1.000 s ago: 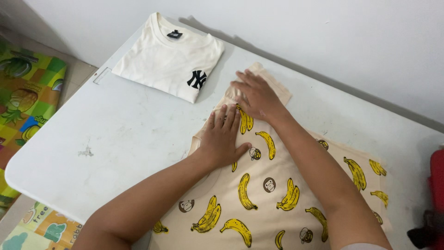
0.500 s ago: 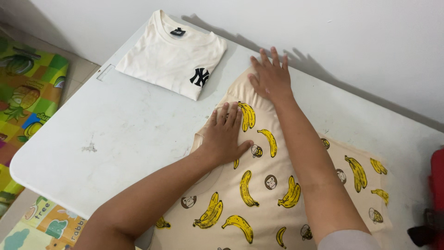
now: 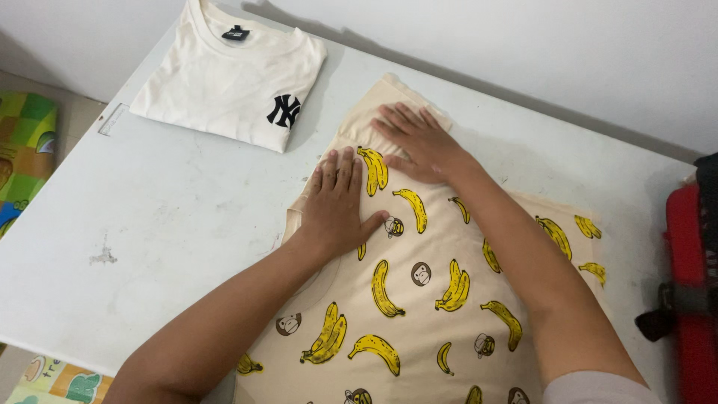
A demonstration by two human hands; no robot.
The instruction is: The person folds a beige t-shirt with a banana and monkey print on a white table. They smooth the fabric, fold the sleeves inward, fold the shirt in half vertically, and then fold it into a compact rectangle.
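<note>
Both hands lay flat, fingers spread wide, on a cream banana-print shirt (image 3: pixel 419 299) that covered the lower centre and lower right of the frame. The left hand (image 3: pixel 336 206) pressed palm down near the shirt's left edge, at centre frame, thumb angled toward a small monkey-face print. The right hand (image 3: pixel 419 142) rested just above and to the right of it, palm down on a folded-over plain part of the shirt, fingers pointing to the upper left. Neither hand gripped anything; the two were close together but not touching.

The shirt lay on a white table (image 3: pixel 149 224), scuffed in places. In the upper left of the frame a folded cream T-shirt (image 3: pixel 224 82) with a dark chest emblem sat on the same table, apart from the banana shirt. A red bag (image 3: pixel 692 299) with black straps showed at the right edge. A colourful play mat (image 3: pixel 26 157) showed at the far left, below table level.
</note>
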